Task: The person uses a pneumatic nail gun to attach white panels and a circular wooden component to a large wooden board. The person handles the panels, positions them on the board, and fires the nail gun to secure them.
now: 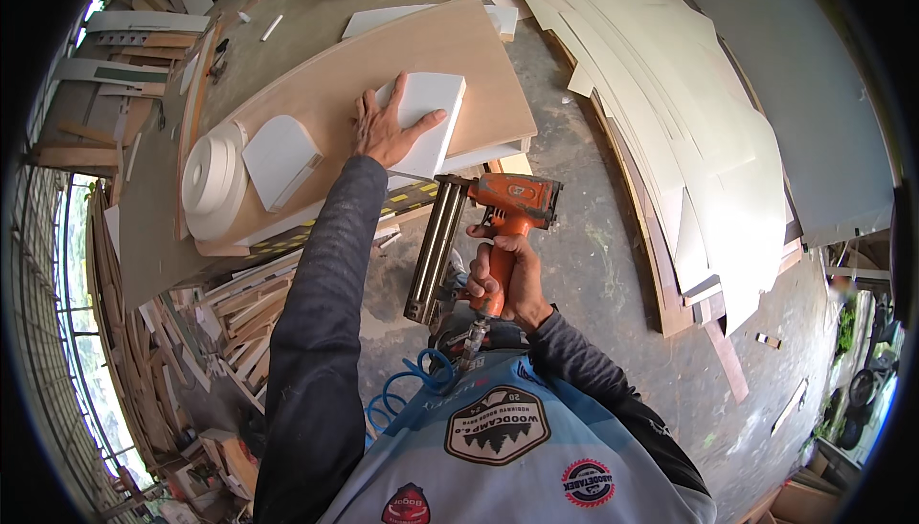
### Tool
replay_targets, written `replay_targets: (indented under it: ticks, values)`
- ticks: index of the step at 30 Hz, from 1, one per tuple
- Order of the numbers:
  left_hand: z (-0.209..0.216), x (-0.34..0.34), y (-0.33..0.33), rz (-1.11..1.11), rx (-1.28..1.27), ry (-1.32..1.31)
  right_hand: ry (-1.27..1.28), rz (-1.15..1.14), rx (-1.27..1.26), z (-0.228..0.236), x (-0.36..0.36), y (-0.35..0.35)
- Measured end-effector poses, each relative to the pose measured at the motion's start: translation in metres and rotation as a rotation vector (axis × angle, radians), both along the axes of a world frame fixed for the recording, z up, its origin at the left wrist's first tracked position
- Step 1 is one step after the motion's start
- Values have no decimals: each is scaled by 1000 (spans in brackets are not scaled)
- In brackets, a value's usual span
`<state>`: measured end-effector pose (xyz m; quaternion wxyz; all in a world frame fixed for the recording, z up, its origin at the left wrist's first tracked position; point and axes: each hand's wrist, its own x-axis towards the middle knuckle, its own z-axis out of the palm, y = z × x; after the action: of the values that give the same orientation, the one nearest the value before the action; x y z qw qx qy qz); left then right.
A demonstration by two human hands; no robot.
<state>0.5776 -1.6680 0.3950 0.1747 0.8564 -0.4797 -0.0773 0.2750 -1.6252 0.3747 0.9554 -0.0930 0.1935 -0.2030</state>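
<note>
Left hand [388, 127] flat on white panel [426, 122]; right hand [503, 280] grips orange nail gun [488, 222]

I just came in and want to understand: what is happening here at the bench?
A person presses the left hand flat on a white block lying on a brown board. The right hand grips an orange nail gun, held off the board's near edge. A white tape roll and another white piece lie beside.
</note>
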Motion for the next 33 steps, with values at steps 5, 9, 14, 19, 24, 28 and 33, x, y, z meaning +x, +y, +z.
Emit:
replay_targets:
  ticks: [5, 9, 14, 19, 24, 28, 33]
  values:
    - [0, 0, 2, -1, -12, 10, -8, 0, 10, -3, 1, 1]
    - [-1, 0, 2, 6, -8, 13, -6, 4, 10, 0, 1, 2]
    - [-1, 1, 2, 0, -13, -9, 9, 7, 18, -4, 0, 1]
    - [1, 2, 3, 5, 15, 7, 9, 28, 35, -2, -1, 0]
    - [-5, 4, 2, -3, -22, -26, -8, 69, 30, -2, -2, -2]
    - [-6, 4, 2, 1, -19, -45, -16, 63, 10, -4, 0, 0]
    - [-1, 1, 2, 4, 8, -25, -13, 45, 19, -6, 0, -1]
